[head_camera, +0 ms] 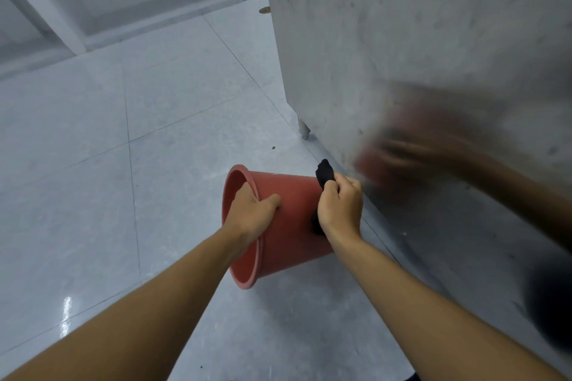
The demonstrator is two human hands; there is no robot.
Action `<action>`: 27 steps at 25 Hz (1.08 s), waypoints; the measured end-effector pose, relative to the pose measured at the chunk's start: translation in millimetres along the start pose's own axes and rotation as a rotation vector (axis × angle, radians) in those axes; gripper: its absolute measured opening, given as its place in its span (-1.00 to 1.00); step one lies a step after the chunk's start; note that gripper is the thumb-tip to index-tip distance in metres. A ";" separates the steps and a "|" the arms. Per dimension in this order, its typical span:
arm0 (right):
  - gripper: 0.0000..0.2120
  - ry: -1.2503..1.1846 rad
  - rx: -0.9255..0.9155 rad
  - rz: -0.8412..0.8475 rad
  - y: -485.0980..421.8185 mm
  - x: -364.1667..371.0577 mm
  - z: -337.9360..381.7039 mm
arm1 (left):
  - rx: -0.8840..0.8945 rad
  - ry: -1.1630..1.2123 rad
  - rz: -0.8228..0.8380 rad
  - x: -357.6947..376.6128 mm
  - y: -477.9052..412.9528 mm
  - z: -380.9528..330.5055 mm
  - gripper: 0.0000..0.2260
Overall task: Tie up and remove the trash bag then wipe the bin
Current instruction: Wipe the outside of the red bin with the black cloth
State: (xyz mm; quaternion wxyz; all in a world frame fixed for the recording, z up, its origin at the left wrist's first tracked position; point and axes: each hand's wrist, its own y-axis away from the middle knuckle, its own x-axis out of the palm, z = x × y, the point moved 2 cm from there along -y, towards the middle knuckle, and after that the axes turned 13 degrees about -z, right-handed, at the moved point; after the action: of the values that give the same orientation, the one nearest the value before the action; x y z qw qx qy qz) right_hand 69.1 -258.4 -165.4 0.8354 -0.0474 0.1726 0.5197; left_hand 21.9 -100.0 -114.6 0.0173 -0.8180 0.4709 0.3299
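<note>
A red plastic bin (pixel 291 195) is tipped on its side above the floor, with its open mouth facing left. My left hand (pixel 252 210) grips its rim, fingers inside and thumb on the outer wall. My right hand (pixel 340 206) is shut on a black cloth (pixel 324 172) and presses it against the bin's outer wall near the base. No trash bag is in view.
A shiny metal cabinet panel (pixel 402 40) stands close on the right, with a blurred reflection of the bin and arms in it. Its small foot (pixel 304 130) rests on the grey tiled floor (pixel 108 148). White wall framing (pixel 77 9) runs along the back left.
</note>
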 end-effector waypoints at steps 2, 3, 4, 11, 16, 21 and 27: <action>-0.76 0.008 -0.035 0.021 3.9 -1.0 1.9 | 0.017 -0.006 -0.065 -2.1 -1.4 -4.0 -0.77; -0.76 0.020 -0.075 0.041 6.2 -0.5 2.9 | 0.019 0.007 -0.103 -3.0 -1.9 -6.7 -0.80; -0.74 0.029 -0.129 0.073 8.9 0.6 3.7 | 0.017 0.030 -0.135 -3.4 -2.4 -9.3 -0.82; -0.63 0.092 -0.570 0.212 38.6 17.2 -11.7 | 0.000 0.035 -0.094 -0.8 -6.3 -13.3 -0.63; -0.67 0.507 0.073 -0.007 -12.1 1.2 -52.3 | 0.055 -0.047 -0.097 0.6 -3.1 -15.7 -0.50; -0.65 0.208 -0.424 0.157 27.1 16.9 -14.6 | 0.055 -0.067 -0.140 3.1 -14.8 -13.2 -0.50; -0.69 0.384 -0.500 0.105 21.7 18.7 -20.3 | 0.018 -0.052 -0.134 -5.9 -11.0 -11.7 -0.57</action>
State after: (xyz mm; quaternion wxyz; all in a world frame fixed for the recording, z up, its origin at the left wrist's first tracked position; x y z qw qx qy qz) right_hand 52.6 -237.8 -188.5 0.7221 -0.3397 0.1960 0.5699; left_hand 34.6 -93.4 -105.2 0.0588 -0.8387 0.4173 0.3450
